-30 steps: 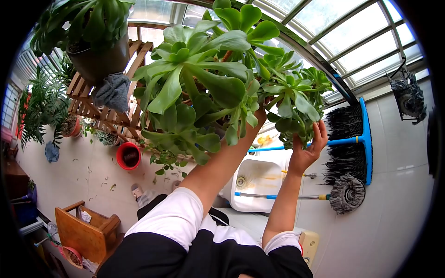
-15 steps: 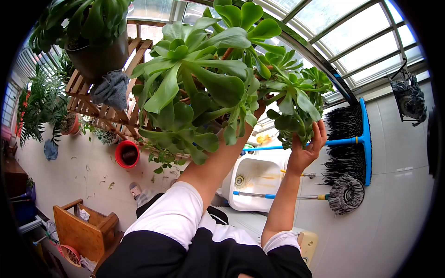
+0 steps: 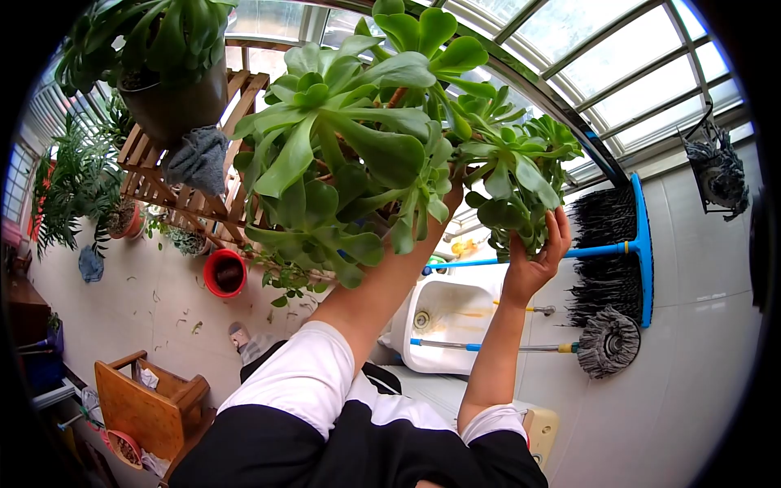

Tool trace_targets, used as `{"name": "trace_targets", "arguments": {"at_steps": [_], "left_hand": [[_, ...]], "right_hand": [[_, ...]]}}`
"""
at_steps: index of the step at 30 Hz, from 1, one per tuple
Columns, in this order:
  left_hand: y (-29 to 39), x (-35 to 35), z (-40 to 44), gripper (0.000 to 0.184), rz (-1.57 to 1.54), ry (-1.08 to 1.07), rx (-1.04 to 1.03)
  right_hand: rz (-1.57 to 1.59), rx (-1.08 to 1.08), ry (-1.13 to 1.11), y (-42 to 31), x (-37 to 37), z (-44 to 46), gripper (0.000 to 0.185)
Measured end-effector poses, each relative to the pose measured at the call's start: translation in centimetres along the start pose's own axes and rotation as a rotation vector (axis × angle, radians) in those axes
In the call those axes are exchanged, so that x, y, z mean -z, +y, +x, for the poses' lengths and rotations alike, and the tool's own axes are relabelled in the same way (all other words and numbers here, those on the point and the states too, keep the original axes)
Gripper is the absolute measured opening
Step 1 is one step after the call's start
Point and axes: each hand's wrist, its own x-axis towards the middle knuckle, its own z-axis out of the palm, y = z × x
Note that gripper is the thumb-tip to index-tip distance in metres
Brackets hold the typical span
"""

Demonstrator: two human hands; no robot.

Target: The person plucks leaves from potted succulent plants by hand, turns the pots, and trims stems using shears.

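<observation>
A large green succulent (image 3: pixel 358 138) with broad leaves fills the upper middle of the head view. My left forearm reaches up under it, and the leaves hide my left hand. At the plant's right side, my right hand (image 3: pixel 533 256) is raised with its fingers bent against the lower leaves of a smaller rosette cluster (image 3: pixel 512 183). Its thumb and fingers close around the leaf edge there. The plant's pot cannot be made out behind the foliage.
A potted plant (image 3: pixel 175 106) and a grey cloth (image 3: pixel 198 159) rest on a wooden rack (image 3: pixel 146 175) at upper left. Below are a red bucket (image 3: pixel 224 273) and a wooden chair (image 3: pixel 142 407). A white sink (image 3: pixel 455 313), blue broom (image 3: pixel 643 252) and mop (image 3: pixel 608 342) lie right.
The view shifts slightly. My right hand stays at the rosette cluster, a touch lower and further left, and my left arm keeps reaching under the plant.
</observation>
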Motion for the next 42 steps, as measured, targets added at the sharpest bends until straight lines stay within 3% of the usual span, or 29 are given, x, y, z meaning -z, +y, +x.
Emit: {"name": "trace_targets", "arguments": {"at_steps": [2, 4, 7, 16, 24, 29, 33, 35, 36, 37, 39, 42], "left_hand": [[0.1, -0.2, 0.4, 0.037, -0.095, -0.051, 0.054], [0.4, 0.4, 1.0, 0.037, -0.265, -0.195, 0.36], [2.7, -0.6, 0.6, 0.035, -0.214, -0.188, 0.385], [-0.4, 0.4, 0.5, 0.035, -0.206, -0.166, 0.324], [-2.8, 1.3, 2.2, 0.036, -0.441, -0.284, 0.474], [-2.0, 1.2, 1.3, 0.036, -0.685, -0.057, 0.591], [-1.6, 1.4, 0.5, 0.028, -0.672, 0.116, 0.653], [-0.7, 1.8, 0.4, 0.02, 0.097, 0.05, 0.433], [0.7, 3.3, 0.7, 0.02, 0.102, 0.05, 0.434], [2.7, 5.7, 1.1, 0.017, -0.178, -0.217, 0.581], [4.1, 4.8, -1.8, 0.011, 0.087, -0.024, 0.733], [8.0, 7.1, -4.4, 0.012, 0.266, -0.038, 0.814]], "right_hand": [[0.0, -0.003, 0.002, -0.1, -0.1, 0.0, 0.061], [-0.015, 0.029, -0.011, -0.2, -0.1, 0.0, 0.061], [-0.02, 0.025, -0.013, -0.1, -0.2, -0.1, 0.063], [-0.032, -0.006, 0.002, -0.2, 0.0, -0.2, 0.064], [-0.034, 0.014, -0.01, -0.6, -0.2, -0.3, 0.065], [-0.027, 0.015, -0.009, -0.6, -0.2, 0.0, 0.063], [-0.053, 0.03, -0.027, -0.7, -0.1, 0.3, 0.063], [-0.055, 0.035, -0.031, -0.8, 0.0, 0.4, 0.062], [-0.052, 0.031, -0.031, -0.8, -0.1, 0.4, 0.062], [-0.048, 0.028, -0.032, -0.8, -0.1, 0.4, 0.062], [-0.048, 0.03, -0.025, -0.7, -0.1, 0.5, 0.062], [-0.036, 0.013, -0.007, -0.4, -0.2, 0.5, 0.062]]}}
